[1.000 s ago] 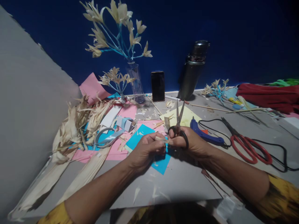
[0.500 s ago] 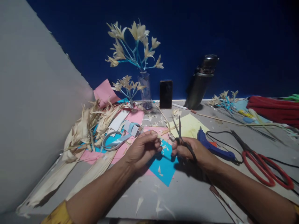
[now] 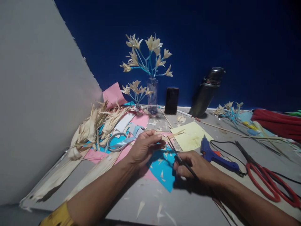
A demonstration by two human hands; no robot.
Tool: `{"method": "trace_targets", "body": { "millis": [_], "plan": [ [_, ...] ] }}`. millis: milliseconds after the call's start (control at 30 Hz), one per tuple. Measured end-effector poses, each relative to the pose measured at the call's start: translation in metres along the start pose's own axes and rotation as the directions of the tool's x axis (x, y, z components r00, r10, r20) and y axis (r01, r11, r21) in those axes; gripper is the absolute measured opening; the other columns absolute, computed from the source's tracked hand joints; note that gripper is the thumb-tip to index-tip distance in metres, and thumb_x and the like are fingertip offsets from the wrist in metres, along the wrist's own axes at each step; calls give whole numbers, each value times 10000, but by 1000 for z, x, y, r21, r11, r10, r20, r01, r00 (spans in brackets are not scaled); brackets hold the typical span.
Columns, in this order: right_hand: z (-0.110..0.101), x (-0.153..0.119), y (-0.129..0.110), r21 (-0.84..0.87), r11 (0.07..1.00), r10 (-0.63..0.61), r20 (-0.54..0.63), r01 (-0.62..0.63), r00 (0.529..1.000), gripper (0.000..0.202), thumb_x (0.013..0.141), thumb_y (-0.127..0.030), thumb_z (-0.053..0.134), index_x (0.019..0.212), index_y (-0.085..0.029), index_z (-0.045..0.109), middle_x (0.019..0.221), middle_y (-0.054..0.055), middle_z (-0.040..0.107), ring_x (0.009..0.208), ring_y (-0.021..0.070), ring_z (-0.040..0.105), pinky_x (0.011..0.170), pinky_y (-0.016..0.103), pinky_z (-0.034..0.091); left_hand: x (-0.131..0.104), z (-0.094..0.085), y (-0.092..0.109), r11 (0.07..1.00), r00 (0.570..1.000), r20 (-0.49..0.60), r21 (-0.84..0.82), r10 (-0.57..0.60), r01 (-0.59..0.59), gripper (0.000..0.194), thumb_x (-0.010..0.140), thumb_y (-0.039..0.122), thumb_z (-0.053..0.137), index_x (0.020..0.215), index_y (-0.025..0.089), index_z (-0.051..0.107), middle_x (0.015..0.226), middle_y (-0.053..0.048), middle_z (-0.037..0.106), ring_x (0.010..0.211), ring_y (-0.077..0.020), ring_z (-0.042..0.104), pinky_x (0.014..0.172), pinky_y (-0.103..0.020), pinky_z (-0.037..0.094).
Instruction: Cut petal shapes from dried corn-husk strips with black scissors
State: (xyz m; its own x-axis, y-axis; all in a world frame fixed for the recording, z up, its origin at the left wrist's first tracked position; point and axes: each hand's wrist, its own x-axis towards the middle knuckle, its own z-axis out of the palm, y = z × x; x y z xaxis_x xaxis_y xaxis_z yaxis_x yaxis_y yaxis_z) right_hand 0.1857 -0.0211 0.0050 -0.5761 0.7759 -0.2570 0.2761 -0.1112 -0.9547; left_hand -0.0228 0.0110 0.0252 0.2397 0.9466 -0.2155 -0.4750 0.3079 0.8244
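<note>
My left hand (image 3: 148, 146) is closed in a pinch on a small pale piece of corn husk, mostly hidden by the fingers. A pair of black scissors (image 3: 179, 158) is in my right hand (image 3: 190, 164), the fingers wrapped about its handles. Its blades point up and left, nearly together, with the tips close to my left fingertips. Beneath both hands lies a blue paper sheet (image 3: 164, 179) scattered with small husk cuttings. A pale yellow paper (image 3: 195, 133) lies just beyond my right hand.
Dried corn husks (image 3: 87, 133) and a tape roll (image 3: 117, 142) lie at left. Behind stand a glass vase (image 3: 152, 97) of husk flowers, a phone (image 3: 171, 101) and a leaning flask (image 3: 207, 92). A blue glue gun (image 3: 218, 159) and red-handled scissors (image 3: 263, 175) lie at right.
The black scissors have swung from upright with blades apart to tilted left with blades nearly closed, their tips now by my left fingers. The whole view has shifted slightly.
</note>
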Motion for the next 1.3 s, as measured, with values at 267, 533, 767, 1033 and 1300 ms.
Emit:
{"method": "trace_targets", "body": {
  "millis": [267,533,767,1033,1300],
  "plan": [
    [3,0,4,90,992,84,12,-85,996,409,746,-511,724,641,-140,589,614,26,617,536,115,505,499,219,343,-1,5,3,996,999,40,87,13,-16,263,614,229,834,627,143,585,649,-22,671,635,-163,667,694,-288,517],
    [5,1,3,93,979,186,-26,-183,982,300,721,-359,725,555,-154,581,506,24,642,423,94,482,417,203,281,1,0,1,995,998,65,96,-2,-4,230,651,225,813,650,136,601,641,-37,691,631,-163,677,651,-265,512],
    [7,0,1,107,974,204,-47,-198,978,311,704,-322,717,485,-153,575,433,7,577,388,66,346,400,224,190,2,-4,1,992,994,111,124,-10,-4,210,688,260,795,682,130,629,685,-63,702,668,-186,682,675,-303,529],
    [2,3,-4,344,939,58,-219,22,974,293,694,-398,794,724,-143,653,683,26,650,579,119,520,541,237,378,3,-8,-2,963,979,199,253,44,-95,190,779,304,739,719,141,663,730,-45,667,704,-150,625,721,-292,500],
    [7,1,-6,455,884,65,-345,106,937,370,640,-337,862,850,-169,608,668,-38,544,590,97,454,546,223,343,0,-3,-15,939,969,243,343,-50,-38,257,711,355,807,694,159,641,735,-22,633,665,-136,572,666,-287,460]
  ]
}}
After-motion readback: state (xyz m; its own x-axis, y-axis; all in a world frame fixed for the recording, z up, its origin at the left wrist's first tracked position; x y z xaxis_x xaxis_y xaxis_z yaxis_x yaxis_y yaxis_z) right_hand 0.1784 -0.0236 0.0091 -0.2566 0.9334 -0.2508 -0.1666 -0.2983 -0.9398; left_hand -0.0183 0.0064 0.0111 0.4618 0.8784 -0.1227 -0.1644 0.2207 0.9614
